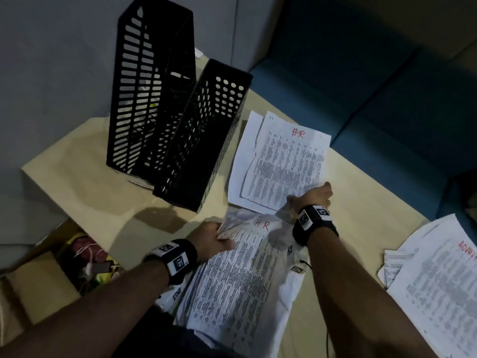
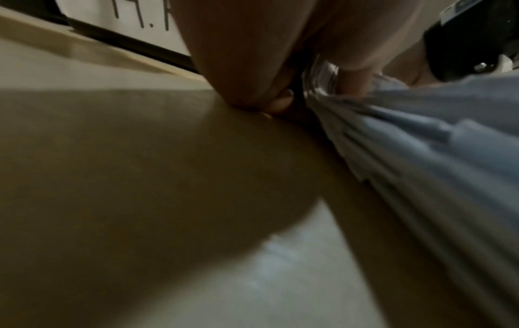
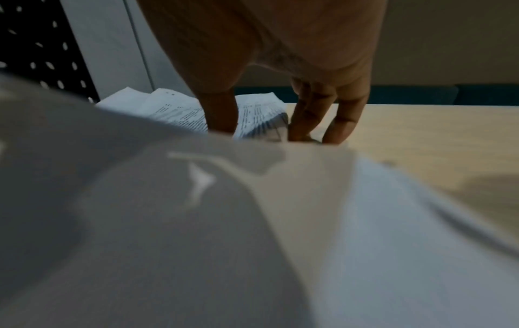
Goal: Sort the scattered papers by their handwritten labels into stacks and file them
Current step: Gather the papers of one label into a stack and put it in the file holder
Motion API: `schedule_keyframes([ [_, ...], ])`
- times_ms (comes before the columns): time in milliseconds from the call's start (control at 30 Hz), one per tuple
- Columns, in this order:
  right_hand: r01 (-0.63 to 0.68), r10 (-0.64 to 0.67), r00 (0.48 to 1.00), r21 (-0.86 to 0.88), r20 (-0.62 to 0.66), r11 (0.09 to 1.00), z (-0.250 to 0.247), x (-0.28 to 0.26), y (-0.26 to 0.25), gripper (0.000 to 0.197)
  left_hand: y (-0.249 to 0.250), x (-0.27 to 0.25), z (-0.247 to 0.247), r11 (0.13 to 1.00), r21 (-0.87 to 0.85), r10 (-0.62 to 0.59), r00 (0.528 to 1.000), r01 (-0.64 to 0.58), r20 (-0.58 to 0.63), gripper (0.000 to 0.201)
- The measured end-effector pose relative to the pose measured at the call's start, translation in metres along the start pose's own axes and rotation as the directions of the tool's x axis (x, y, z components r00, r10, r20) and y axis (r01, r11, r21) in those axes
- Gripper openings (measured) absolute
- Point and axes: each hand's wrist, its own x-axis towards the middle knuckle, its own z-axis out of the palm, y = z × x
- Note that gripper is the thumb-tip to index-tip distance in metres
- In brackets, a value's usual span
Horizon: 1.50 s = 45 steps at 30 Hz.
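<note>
Two stacks of printed papers marked "HR" in red lie on the beige table (image 1: 85, 182). My left hand (image 1: 219, 240) grips the near HR stack (image 1: 240, 280) at its upper left edge. The left wrist view shows thumb and fingers (image 2: 269, 97) pinching that stack's edge (image 2: 421, 144). My right hand (image 1: 309, 197) pinches the near right corner of the far HR stack (image 1: 284, 161). In the right wrist view its thumb (image 3: 222, 115) lies on the top sheet (image 3: 174, 108) and the fingers (image 3: 306, 119) stand at the stack's edge. Two black file holders stand behind, one slotted (image 1: 144, 99) and one with round holes (image 1: 206, 135).
A third paper stack with a red label (image 1: 438, 280) lies at the table's right edge. A blue sofa (image 1: 361, 86) sits beyond the table. An open cardboard box (image 1: 85, 259) with odds and ends is below the table's left side. A white label (image 2: 140, 15) with handwriting shows in the left wrist view.
</note>
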Motion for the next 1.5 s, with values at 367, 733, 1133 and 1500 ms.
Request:
schedule_keyframes([
  [367,-0.055,0.057,0.998,-0.108,0.018,0.993,0.034,-0.024,-0.054,0.068,-0.006,0.009,0.001,0.995,0.088,0.047,0.999,-0.048,0.018,0.027],
  [733,0.142,-0.146,0.989,0.339,-0.014,0.930,-0.048,-0.019,-0.042,0.035,0.003,0.006,-0.003,0.996,-0.064,0.059,0.998,-0.059,-0.012,0.030],
  [1133,0.154,-0.246,0.942,0.359,0.227,0.920,-0.029,-0.135,0.153,0.056,0.025,0.021,0.004,0.967,-0.252,-0.084,0.980,0.037,-0.178,0.068],
  [1500,0.308,-0.274,0.930,-0.112,0.247,0.945,-0.006,-0.142,0.165,0.111,0.026,0.013,0.020,0.967,-0.236,0.074,0.991,-0.099,-0.109,0.042],
])
